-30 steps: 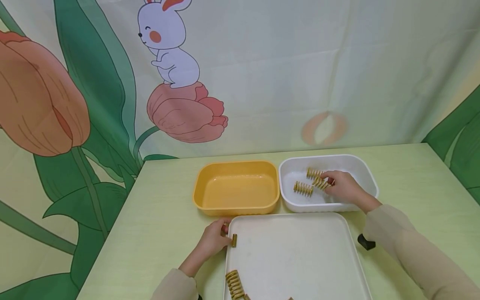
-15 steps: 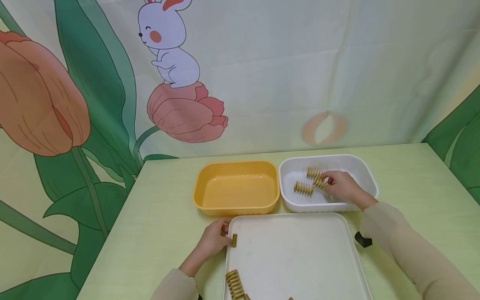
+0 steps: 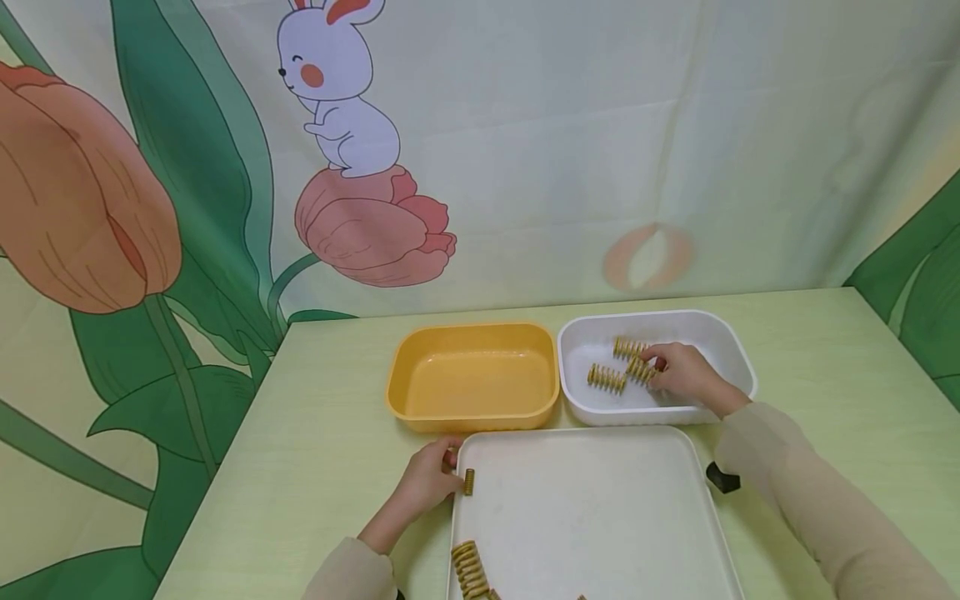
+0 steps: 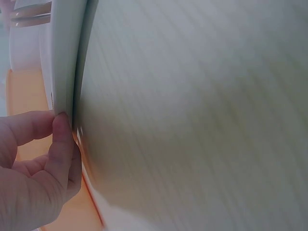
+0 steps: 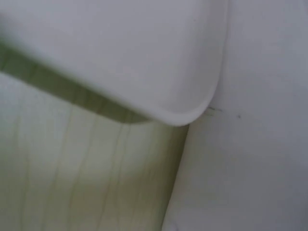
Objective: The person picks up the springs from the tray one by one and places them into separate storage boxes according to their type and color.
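Note:
My right hand (image 3: 681, 372) reaches into the white bin (image 3: 738, 367) and pinches a brass-coloured coil spring (image 3: 640, 369) that slants under its fingertips. Two similar springs lie beside it, a spring (image 3: 606, 378) to the left and a spring (image 3: 628, 347) behind, partly overlapped by the fingers. At the far left corner of the white tray (image 3: 585, 508), my left hand (image 3: 425, 479) grips the rim between thumb and fingers; the left wrist view shows this pinch on the tray edge (image 4: 65, 62). A small spring (image 3: 468, 482) stands out on the tray just beside the left thumb.
A yellow bin (image 3: 474, 417) stands left of the white bin, behind the tray. A thick coil spring (image 3: 470, 569) lies at the tray's near left, cut by the frame edge. Behind the pale green table (image 3: 315, 433) hangs a printed cloth (image 3: 525, 150).
The right hand stays in the white bin, while its forearm has shifted slightly left. The pinched spring has turned a little under the fingertips. The left hand stays on the tray rim.

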{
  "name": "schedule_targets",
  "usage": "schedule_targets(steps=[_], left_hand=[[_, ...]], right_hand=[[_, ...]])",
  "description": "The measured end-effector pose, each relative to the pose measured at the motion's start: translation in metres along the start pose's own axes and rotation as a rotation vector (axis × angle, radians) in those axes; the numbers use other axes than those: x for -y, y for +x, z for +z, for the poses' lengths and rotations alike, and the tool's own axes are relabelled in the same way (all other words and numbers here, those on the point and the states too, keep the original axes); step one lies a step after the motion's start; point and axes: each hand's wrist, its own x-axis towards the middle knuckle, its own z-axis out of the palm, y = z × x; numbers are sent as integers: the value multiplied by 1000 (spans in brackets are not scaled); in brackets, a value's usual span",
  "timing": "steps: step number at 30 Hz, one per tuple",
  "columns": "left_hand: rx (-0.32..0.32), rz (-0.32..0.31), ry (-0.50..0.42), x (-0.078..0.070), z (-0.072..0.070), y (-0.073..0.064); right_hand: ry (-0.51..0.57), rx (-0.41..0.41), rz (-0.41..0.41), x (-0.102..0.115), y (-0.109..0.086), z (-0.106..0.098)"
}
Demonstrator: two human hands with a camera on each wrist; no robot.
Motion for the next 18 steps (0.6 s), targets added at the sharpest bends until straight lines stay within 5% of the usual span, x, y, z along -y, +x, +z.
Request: schedule_targets(steps=[18], left_hand=[[2,-11,15,0,-1,1]], right_hand=[[-12,38,32,0,2,2]])
